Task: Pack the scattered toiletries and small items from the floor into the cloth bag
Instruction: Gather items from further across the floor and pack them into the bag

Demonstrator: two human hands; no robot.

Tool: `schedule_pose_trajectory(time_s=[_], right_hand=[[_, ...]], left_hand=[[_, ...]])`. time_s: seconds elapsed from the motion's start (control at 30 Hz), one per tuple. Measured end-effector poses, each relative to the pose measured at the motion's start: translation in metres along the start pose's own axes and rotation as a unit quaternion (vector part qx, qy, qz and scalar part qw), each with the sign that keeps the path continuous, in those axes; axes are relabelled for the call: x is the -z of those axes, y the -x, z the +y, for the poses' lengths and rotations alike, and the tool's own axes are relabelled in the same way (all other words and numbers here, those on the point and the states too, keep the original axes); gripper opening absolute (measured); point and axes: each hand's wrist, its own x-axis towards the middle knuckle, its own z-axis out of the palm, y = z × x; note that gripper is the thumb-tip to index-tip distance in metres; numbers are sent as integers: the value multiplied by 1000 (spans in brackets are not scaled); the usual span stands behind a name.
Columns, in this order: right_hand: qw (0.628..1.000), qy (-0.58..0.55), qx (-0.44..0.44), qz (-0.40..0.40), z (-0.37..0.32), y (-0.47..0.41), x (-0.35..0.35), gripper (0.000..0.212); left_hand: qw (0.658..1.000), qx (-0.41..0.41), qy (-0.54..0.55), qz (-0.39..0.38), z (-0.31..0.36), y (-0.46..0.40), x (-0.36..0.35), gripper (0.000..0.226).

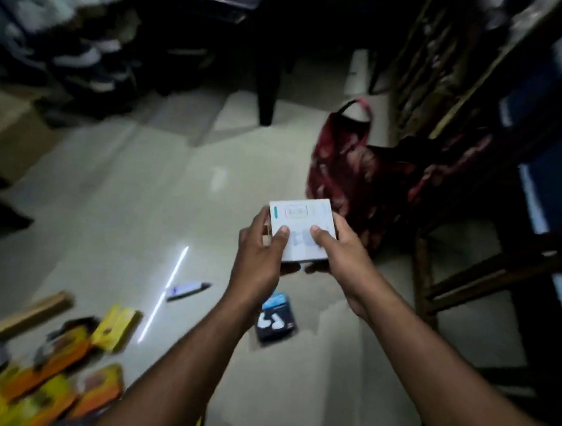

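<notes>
A small white box (300, 227) is held above the floor between both hands. My left hand (260, 254) grips its left side with the thumb on top. Its right side is gripped by my right hand (335, 250), thumb also on top. The dark red patterned cloth bag (352, 171) slumps on the floor just beyond the box, its handle standing up. Below my hands a dark earbud box (275, 320) lies on the tiles. A pen-like item (187, 291) lies to its left. Yellow and orange packets (62, 377) are scattered at the lower left.
A wooden chair (461, 278) stands close on the right, beside the bag. A dark table leg (268, 89) rises behind. Shoes on a rack (84, 56) fill the far left. A cardboard piece (19, 317) lies at the left. The frame is dim and blurred.
</notes>
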Motion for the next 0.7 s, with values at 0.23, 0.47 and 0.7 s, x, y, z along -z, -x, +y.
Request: schedule_pose_trajectory(time_s=[0.23, 0.47, 0.7], right_hand=[[947, -87, 176, 253, 6, -41, 69, 72], [927, 102, 238, 271, 27, -73, 86, 56], [906, 145, 240, 318, -9, -128, 130, 58]], left_hand=[[986, -151, -20, -67, 27, -72, -115, 42], [907, -364, -210, -3, 60, -140, -180, 55], [838, -429, -328, -80, 70, -180, -217, 67]])
